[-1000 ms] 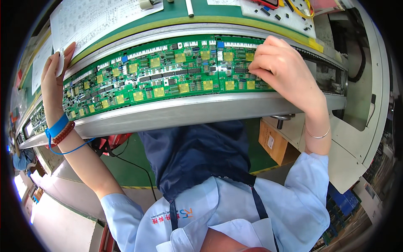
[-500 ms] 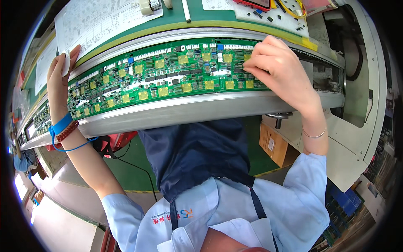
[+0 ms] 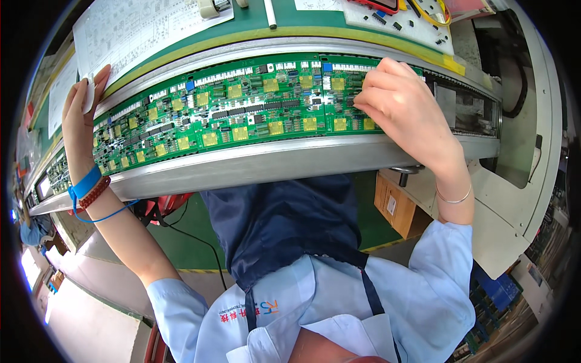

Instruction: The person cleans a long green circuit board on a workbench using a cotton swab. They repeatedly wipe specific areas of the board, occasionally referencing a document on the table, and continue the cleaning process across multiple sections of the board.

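A green circuit board (image 3: pixel 340 104) lies directly beneath your right hand (image 3: pixel 404 109), its grip pinched narrow, any contents hidden, as your left hand (image 3: pixel 77 121) holds a small white object (image 3: pixel 89 98).

Bright — black corners, bent edges.

Compared with one second ago, I see from my remote place that the row of green circuit boards (image 3: pixel 260 103) has slid a little to the right along the metal rail (image 3: pixel 266 164); the right hand (image 3: pixel 408 100) has come slightly to the left, so its fingertips (image 3: pixel 363 104) are now nearer to the seam (image 3: pixel 322 106) between two boards
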